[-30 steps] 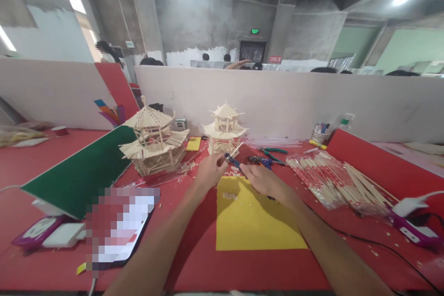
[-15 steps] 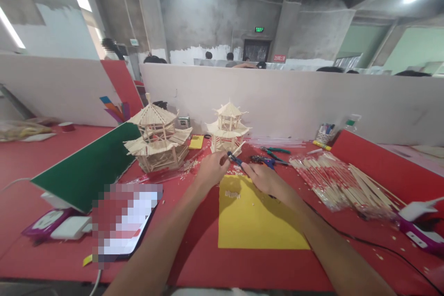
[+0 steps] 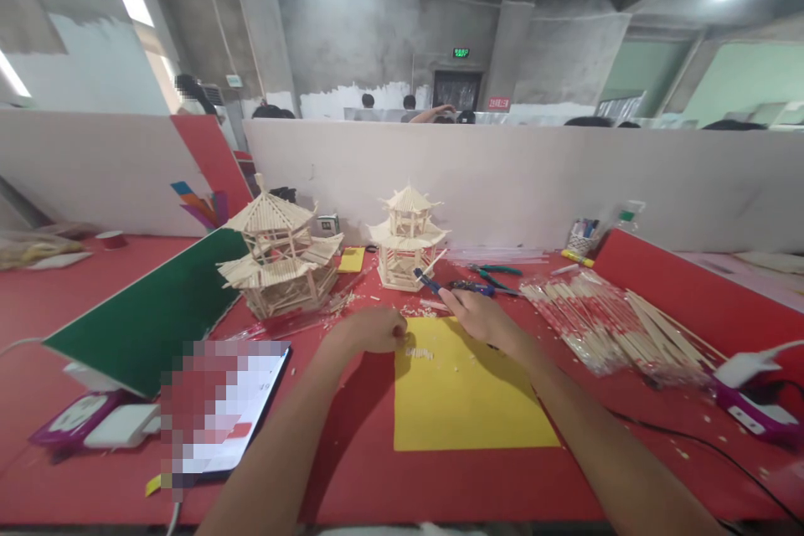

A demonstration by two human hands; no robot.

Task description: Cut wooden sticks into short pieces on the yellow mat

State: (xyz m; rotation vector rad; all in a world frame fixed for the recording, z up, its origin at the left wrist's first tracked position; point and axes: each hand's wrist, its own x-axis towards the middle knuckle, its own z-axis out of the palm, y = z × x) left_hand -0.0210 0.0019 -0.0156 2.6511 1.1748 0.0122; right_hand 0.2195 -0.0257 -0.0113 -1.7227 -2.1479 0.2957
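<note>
Jutting beyond right fingers [image 3: 455,305], blue tool [image 3: 428,280], stick [image 3: 439,259] perhaps at tip

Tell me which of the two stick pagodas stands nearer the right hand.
The smaller pagoda, on the right, just beyond the right hand's dark tool. The larger pagoda stands farther left, beside the green board.

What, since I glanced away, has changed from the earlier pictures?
The left hand has come away from the dark-blue hand tool, moving down toward the person, to the upper-left edge of the flat yellow sheet. The right hand still holds the tool. Both pale wooden pagoda models stand as before.
</note>
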